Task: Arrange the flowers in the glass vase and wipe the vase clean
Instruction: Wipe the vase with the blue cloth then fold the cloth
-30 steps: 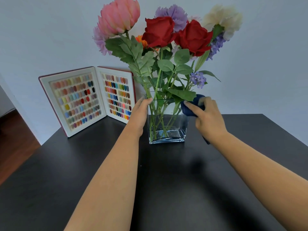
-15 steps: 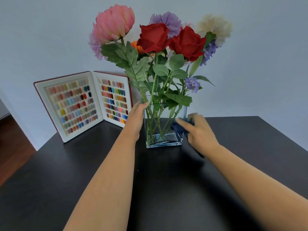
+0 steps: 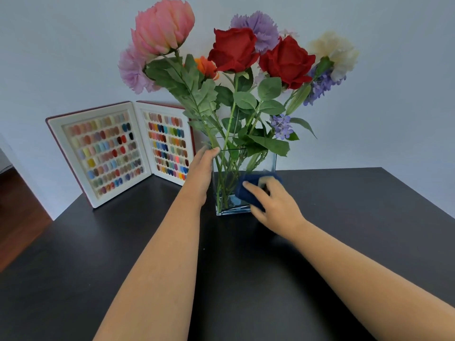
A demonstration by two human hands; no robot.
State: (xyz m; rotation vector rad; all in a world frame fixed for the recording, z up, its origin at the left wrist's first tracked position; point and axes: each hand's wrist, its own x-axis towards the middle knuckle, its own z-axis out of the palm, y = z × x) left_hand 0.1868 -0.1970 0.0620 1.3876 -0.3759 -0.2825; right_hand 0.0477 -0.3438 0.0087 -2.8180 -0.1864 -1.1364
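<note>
A square glass vase [image 3: 227, 188] stands on the black table [image 3: 98, 254]. It holds a bunch of flowers [image 3: 236, 50]: pink, purple, cream, orange and two red roses, with green stems running down into the glass. My left hand [image 3: 200, 172] grips the vase's left upper edge, thumb at the rim. My right hand [image 3: 273, 205] presses a dark blue cloth [image 3: 248, 188] flat against the lower front face of the vase.
An open book of coloured nail samples [image 3: 123, 151] leans against the white wall behind and left of the vase. The table's left edge drops to a wooden floor [image 3: 17, 225]. Its far right corner lies right of the vase.
My right hand has slid the blue cloth down from the vase's upper right rim to its lower front face. My left hand has stayed on the vase's left edge.
</note>
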